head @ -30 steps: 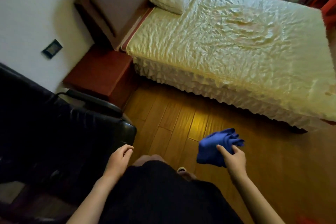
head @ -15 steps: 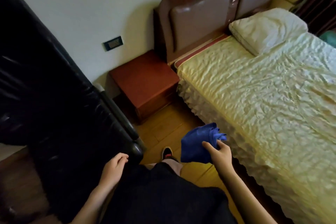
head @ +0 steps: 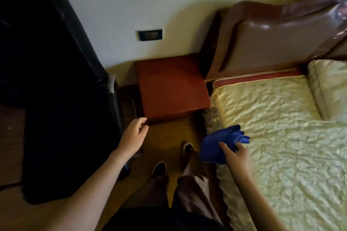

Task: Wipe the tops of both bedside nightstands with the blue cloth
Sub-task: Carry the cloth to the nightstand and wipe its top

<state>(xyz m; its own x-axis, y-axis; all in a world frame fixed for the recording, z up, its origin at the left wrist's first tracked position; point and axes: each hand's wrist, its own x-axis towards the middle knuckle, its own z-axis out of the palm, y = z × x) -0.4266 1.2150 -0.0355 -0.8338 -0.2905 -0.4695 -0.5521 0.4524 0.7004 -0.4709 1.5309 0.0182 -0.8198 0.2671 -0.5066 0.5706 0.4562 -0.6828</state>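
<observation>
head view is showing the right hand pinching the blue cloth, bunched, soft and light, so gripping a wad of it is suiting a wipe. left hand is hanging released, just short of the nightstand ahead. black chair is crowding its outer side, bed lying under the right hand.
</observation>
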